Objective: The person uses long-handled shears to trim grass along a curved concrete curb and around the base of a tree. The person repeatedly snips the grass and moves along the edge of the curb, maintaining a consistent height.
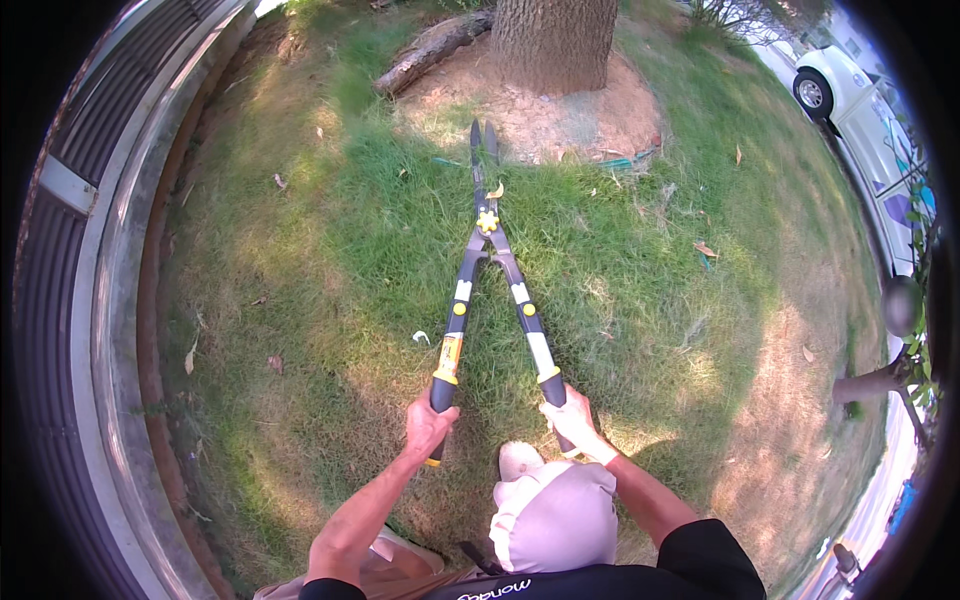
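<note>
A pair of long-handled hedge shears [487,222] reaches forward over the grass, its dark blades slightly apart and pointing at the bare soil round a tree. My left hand [430,427] grips the dark end of the left handle, which carries an orange label. Around the right handle's grip my right hand [570,418] is closed. A yellow star-shaped knob sits at the pivot, and a dry leaf [496,192] shows at the blades just above it. Below my right hand is my bent knee in light trousers [559,517].
A tree trunk [555,41] rises ahead from a soil ring [517,120], with a cut log [431,54] beside it. A low concrete kerb and slatted fence [56,277] run along the left. At right are a thin leaning trunk [866,386] and a parked white vehicle [862,124].
</note>
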Available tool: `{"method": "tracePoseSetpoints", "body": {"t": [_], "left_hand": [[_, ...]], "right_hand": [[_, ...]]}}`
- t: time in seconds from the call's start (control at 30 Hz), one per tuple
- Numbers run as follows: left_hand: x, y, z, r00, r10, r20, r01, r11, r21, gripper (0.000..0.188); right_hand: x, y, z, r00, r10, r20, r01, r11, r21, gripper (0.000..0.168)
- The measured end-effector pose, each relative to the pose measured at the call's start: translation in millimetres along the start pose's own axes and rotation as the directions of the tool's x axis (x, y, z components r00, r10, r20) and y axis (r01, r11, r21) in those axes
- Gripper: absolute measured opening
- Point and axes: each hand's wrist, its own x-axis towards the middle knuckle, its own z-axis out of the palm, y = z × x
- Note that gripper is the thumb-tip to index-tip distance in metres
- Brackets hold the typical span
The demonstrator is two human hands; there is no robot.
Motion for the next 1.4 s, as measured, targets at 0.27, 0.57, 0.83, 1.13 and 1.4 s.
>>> {"method": "tracePoseSetpoints", "body": {"t": [0.27,0.57,0.83,1.13,1.4], "left_hand": [[29.3,73.3,-87.6,0.999,0.053,-0.004,-0.052,0.989,0.136,0.036],[-16.6,164.4,-290.7,0.987,-0.158,-0.017,0.151,0.898,0.412,0.035],[38.4,147.5,-304.3,0.986,-0.169,0.004,0.166,0.970,0.180,0.030],[86.3,135.2,-329.6,0.983,-0.184,0.001,0.184,0.983,0.023,0.037],[153.1,117.2,-339.3,0.991,0.021,0.133,0.000,0.988,-0.153,0.033]], "right_hand": [[47.6,-60.8,-22.4,0.993,-0.037,0.109,0.041,0.999,-0.029,0.027],[89.0,-161.4,-45.8,0.871,-0.046,0.490,0.176,0.959,-0.222,0.025],[162.1,-242.6,-12.1,0.820,0.003,0.573,0.173,0.952,-0.253,0.019],[174.7,-285.3,38.3,0.844,0.003,0.536,0.139,0.965,-0.223,0.022],[167.1,-317.3,91.0,0.924,0.040,0.380,0.054,0.971,-0.235,0.029]]}}
